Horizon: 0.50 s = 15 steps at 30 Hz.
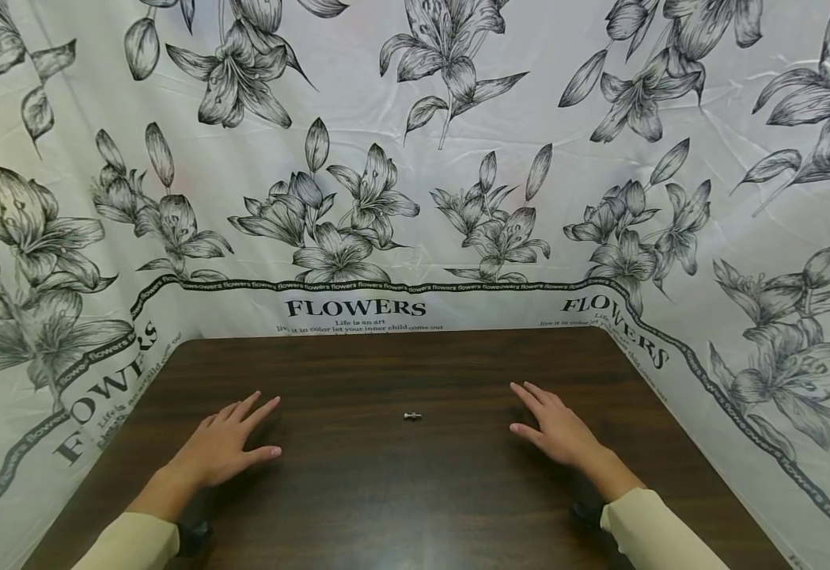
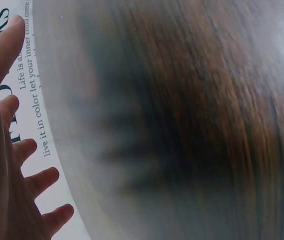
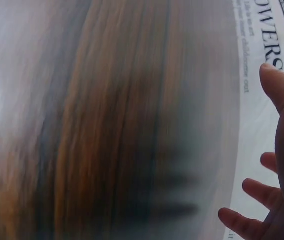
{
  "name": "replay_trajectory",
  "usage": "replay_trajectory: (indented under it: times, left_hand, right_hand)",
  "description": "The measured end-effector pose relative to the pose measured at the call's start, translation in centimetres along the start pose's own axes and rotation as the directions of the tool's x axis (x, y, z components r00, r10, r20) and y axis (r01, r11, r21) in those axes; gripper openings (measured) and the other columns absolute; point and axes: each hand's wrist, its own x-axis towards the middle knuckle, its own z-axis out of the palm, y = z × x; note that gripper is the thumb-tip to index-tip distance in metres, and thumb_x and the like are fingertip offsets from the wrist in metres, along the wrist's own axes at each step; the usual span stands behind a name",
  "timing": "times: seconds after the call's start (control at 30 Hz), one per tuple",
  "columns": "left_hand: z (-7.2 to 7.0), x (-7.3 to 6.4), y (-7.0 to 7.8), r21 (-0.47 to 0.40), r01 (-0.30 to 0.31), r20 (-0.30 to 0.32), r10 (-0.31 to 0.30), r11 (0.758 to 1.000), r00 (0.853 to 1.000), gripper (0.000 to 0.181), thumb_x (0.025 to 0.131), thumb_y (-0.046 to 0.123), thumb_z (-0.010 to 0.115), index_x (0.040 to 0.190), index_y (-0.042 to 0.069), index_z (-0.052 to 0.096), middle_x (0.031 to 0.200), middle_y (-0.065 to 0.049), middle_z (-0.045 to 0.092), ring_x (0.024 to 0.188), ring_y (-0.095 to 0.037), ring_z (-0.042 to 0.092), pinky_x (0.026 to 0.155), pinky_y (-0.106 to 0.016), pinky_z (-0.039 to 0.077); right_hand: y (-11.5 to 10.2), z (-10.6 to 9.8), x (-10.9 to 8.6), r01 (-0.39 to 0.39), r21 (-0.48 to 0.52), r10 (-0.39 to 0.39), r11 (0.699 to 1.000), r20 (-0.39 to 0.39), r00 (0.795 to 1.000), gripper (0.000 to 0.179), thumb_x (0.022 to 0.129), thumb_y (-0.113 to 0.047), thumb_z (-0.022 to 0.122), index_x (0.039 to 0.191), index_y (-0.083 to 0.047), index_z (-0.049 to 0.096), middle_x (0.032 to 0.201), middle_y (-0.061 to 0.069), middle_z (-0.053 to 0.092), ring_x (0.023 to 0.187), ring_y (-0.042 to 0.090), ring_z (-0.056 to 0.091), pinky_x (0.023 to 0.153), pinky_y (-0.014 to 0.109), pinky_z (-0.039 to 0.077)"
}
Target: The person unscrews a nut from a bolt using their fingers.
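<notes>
On the dark wooden table (image 1: pixel 400 491) lies a small metal bolt (image 1: pixel 412 416), near the middle in the head view, with what looks like a nut on its shank. My left hand (image 1: pixel 224 445) hovers over the table to the left of it, fingers spread and nothing held. To the right of the bolt, my right hand (image 1: pixel 557 427) is likewise spread over the table and holds nothing. Both wrist views show the left hand (image 2: pixel 12 150) and the right hand (image 3: pixel 276 165) apart from the tabletop, their blurred reflections on it. The bolt is outside both wrist views.
A white curtain (image 1: pixel 415 237) printed with black flowers and lettering surrounds the table at the back and both sides. Dark bands, one at the left wrist (image 1: pixel 194 538) and one at the right wrist (image 1: pixel 585 516), sit below pale yellow sleeves.
</notes>
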Motion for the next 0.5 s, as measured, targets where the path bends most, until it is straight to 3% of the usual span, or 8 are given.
replay_trajectory:
  times: [0.5]
  left_hand:
    - [1.7,1.6,3.0,-0.152,-0.015,-0.038,0.009,0.988,0.999,0.074,0.090,0.060,0.057,0.150,0.021,0.039,0.147,-0.019,0.041,0.127,-0.048,0.042,0.092,-0.073,0.031]
  right_hand:
    - [-2.8,1.7,1.9,0.015,0.145,-0.007,0.989,-0.058,0.998,0.066,0.094,-0.046,0.061,0.147,-0.013,0.042,0.145,0.013,0.046,0.131,0.037,0.042,0.100,0.060,0.036]
